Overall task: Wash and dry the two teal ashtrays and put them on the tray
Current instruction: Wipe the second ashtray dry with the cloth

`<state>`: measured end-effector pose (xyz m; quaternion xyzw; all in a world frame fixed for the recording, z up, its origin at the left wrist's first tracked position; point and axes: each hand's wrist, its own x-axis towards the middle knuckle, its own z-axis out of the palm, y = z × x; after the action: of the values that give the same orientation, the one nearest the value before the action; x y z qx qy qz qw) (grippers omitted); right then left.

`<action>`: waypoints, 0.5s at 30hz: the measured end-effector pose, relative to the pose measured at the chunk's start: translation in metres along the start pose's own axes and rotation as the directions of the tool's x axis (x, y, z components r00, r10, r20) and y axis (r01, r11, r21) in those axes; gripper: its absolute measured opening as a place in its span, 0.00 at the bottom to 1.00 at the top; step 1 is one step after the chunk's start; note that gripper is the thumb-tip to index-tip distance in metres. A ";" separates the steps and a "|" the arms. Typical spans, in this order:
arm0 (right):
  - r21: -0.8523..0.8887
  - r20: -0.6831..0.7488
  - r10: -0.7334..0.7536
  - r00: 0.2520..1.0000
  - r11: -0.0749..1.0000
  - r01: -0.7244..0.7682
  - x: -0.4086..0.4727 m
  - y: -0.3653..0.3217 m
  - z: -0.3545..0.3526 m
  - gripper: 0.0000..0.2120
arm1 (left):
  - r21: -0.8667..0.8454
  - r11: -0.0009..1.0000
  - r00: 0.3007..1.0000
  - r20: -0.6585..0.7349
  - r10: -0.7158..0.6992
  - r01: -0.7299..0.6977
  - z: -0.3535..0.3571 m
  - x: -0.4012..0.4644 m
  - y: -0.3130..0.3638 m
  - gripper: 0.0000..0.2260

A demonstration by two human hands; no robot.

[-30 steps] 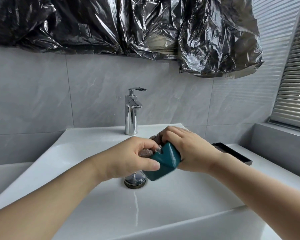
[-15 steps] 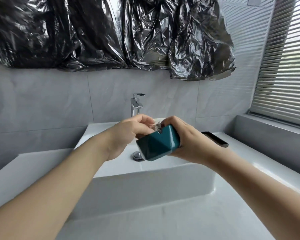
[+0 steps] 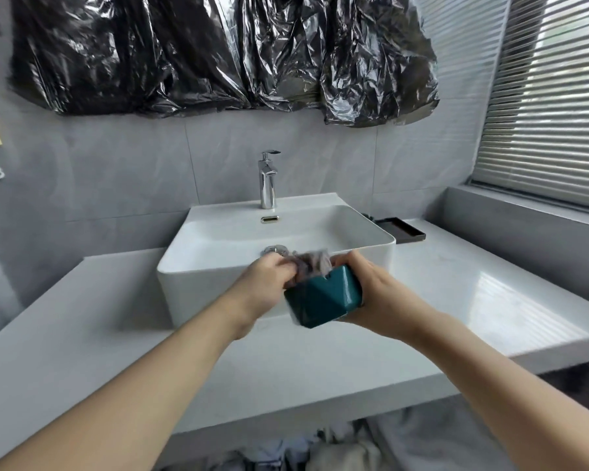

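Observation:
My right hand [image 3: 376, 294] grips a teal faceted ashtray [image 3: 323, 300] in front of the white basin's front wall, above the counter. My left hand [image 3: 262, 287] grips a grey-brown cloth [image 3: 312, 265] and pushes it into the top of the ashtray. The cloth is blurred by motion. A dark rectangular tray [image 3: 402, 229] lies on the counter to the right of the basin, at the back. Only one teal ashtray is in sight.
The white basin [image 3: 218, 266] stands on a white counter [image 3: 473, 283] with a chrome tap [image 3: 268, 180] behind it. Black plastic sheeting [image 3: 218, 52] hangs on the wall above. A blind [image 3: 551, 107] covers the window at right. Clothes lie under the counter.
I have stepped back from the basin, so more of the counter shows. Both hands with the ashtray and cloth have come out of the basin to its front edge. The cloth keeps rubbing the ashtray.

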<state>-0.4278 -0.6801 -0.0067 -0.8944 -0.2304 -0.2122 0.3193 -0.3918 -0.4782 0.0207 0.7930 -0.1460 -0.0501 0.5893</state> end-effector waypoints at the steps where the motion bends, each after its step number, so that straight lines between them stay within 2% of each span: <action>1: 0.015 -0.001 0.032 0.999 0.999 -0.032 -0.005 0.000 0.001 0.30 | -0.106 0.994 0.998 -0.060 -0.009 0.002 0.001 -0.004 0.002 0.09; 4: 0.018 -0.038 0.125 0.991 0.992 -0.124 -0.016 0.002 0.008 0.29 | -0.322 0.946 0.955 -0.266 -0.132 0.041 -0.009 -0.002 0.008 0.11; 6: 0.045 -0.063 0.175 0.982 0.984 -0.173 -0.020 0.005 0.015 0.27 | -0.378 0.926 0.903 -0.403 -0.151 -0.014 -0.020 -0.001 0.012 0.12; 7: 0.060 -0.073 0.200 0.977 0.979 -0.195 -0.022 0.007 0.020 0.26 | -0.334 0.940 0.873 -0.474 -0.110 -0.063 -0.025 -0.001 0.010 0.10; 9: 0.064 -0.126 0.227 0.966 0.973 -0.220 -0.025 0.010 0.032 0.22 | -0.083 0.991 0.831 -0.555 0.043 -0.107 -0.032 -0.002 0.001 0.08; 11: -0.006 -0.192 0.210 0.959 0.977 -0.215 -0.025 0.017 0.046 0.18 | 0.205 0.977 0.843 -0.512 0.164 -0.065 -0.031 -0.007 -0.014 0.08; 13: -0.128 -0.228 0.152 0.962 0.974 -0.185 -0.023 0.022 0.061 0.15 | 0.301 0.953 0.867 -0.465 0.182 -0.038 -0.027 -0.009 -0.034 0.08; 15: -0.284 -0.243 0.039 0.969 0.953 -0.109 -0.020 0.026 0.073 0.15 | 0.293 0.955 0.880 -0.444 0.167 -0.033 -0.024 -0.009 -0.050 0.07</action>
<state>-0.4127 -0.6547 -0.0808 -0.9086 -0.1229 -0.3362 0.2150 -0.3857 -0.4408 -0.0201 0.8477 -0.0476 0.1926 0.4920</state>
